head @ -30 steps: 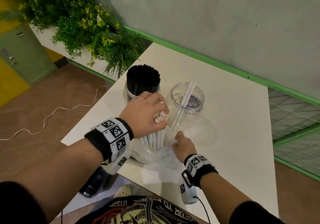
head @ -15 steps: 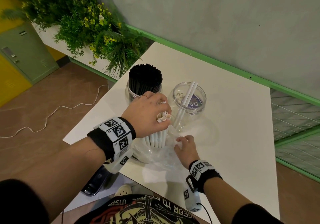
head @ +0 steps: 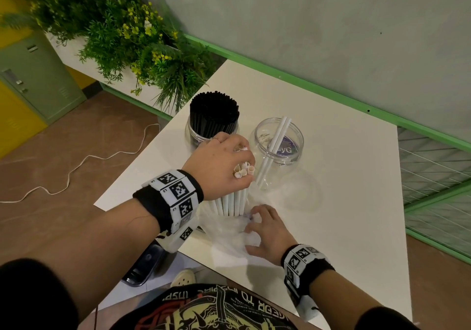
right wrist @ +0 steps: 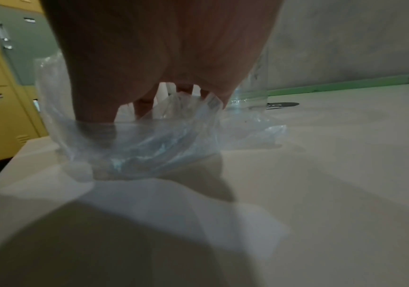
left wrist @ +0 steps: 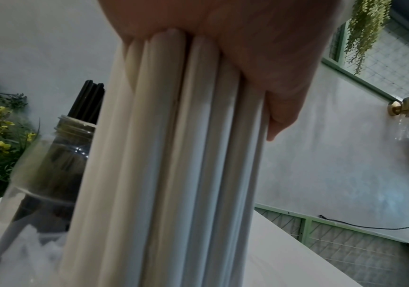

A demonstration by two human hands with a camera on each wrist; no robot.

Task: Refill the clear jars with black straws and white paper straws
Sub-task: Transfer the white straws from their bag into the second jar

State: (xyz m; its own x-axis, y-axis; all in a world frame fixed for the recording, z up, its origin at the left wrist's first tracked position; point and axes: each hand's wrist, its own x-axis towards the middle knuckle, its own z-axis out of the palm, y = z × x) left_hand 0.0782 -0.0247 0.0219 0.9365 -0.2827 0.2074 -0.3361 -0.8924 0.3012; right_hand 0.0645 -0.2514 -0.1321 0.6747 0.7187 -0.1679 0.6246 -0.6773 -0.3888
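Note:
My left hand [head: 229,164] grips the top of an upright bundle of white paper straws [head: 233,202] [left wrist: 174,155], whose lower ends stand in a crumpled clear plastic bag [head: 226,230] [right wrist: 134,143] on the white table [head: 344,202]. My right hand [head: 265,230] lies on the bag with fingers spread, pressing it to the table. Behind stand two clear jars: the left jar [head: 196,133] is packed with black straws [head: 214,110], the right jar [head: 279,151] holds two white straws [head: 276,141] leaning against its rim.
A planter of green foliage with yellow flowers [head: 132,39] borders the table's far left corner. A green rail [head: 331,92] runs along the wall behind the table. A white cable [head: 84,161] lies on the brown floor at left, near green and yellow lockers [head: 28,79].
My right hand has slid back toward me over the bag and flattened its fingers. My left hand keeps its hold on the straw bundle in nearly the same place.

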